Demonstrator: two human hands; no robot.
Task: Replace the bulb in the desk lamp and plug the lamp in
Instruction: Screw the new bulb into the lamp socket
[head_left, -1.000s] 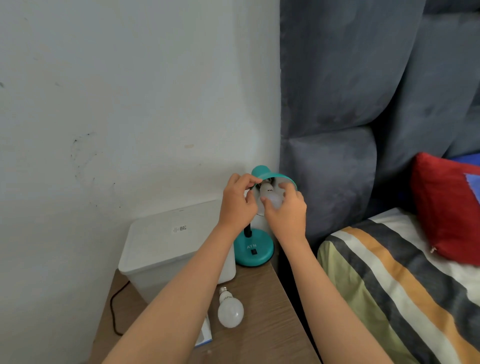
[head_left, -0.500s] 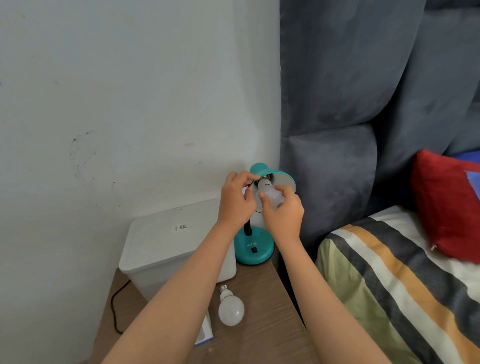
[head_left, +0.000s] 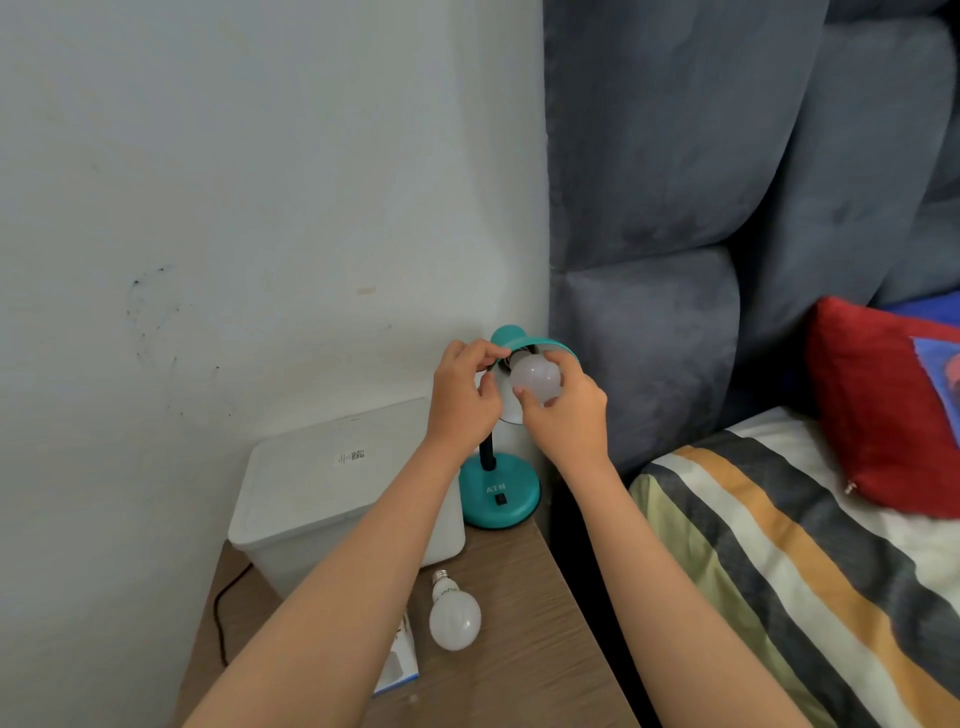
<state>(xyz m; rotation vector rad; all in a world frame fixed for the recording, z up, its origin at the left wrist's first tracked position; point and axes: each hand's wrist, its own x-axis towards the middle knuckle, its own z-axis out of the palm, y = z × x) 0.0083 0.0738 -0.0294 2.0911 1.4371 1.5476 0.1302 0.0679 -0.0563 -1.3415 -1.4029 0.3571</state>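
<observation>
A teal desk lamp (head_left: 500, 493) stands at the back of a wooden bedside table (head_left: 524, 654), its shade (head_left: 511, 339) tipped toward me. My left hand (head_left: 462, 400) pinches the shade's left rim. My right hand (head_left: 566, 410) grips a white bulb (head_left: 535, 378) whose base sits at the socket inside the shade. A second white bulb (head_left: 453, 613) lies loose on the table, screw base pointing away from me. The lamp's plug is out of sight.
A white lidded plastic box (head_left: 322, 483) sits left of the lamp against the wall. A small bulb carton (head_left: 400, 665) lies under my left forearm. A black cord (head_left: 221, 613) runs down the table's left side. A grey padded headboard (head_left: 675, 260) and striped bedding (head_left: 779, 545) fill the right.
My right hand has turned around the bulb, so more of its white globe shows now. My left hand has stayed on the shade's rim.
</observation>
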